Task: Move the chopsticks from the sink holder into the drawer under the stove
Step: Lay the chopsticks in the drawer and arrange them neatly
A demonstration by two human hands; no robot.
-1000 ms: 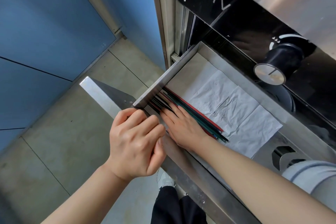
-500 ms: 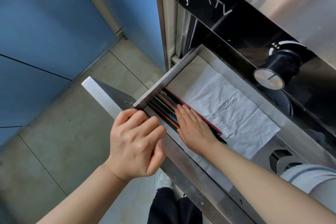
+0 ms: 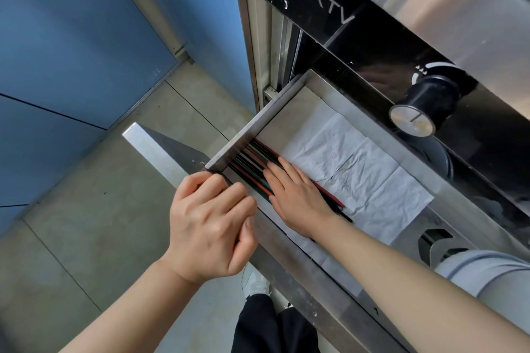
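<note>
A steel drawer stands pulled out under the stove, lined with white paper. Several chopsticks, black, red and green, lie side by side along its left wall. My right hand rests flat on top of them, fingers straight and together, palm down. My left hand is curled over the drawer's front panel, fingers closed on its top edge. The near ends of the chopsticks are hidden under my right hand.
A black stove knob with a silver face juts out above the drawer's right side. The black stove front is overhead. A blue cabinet wall and grey floor tiles are on the left. My shoe is below the drawer.
My right hand has slid a little further into the drawer across the chopsticks, pressing them flatter toward the left wall. My left hand has stayed on the drawer front.
</note>
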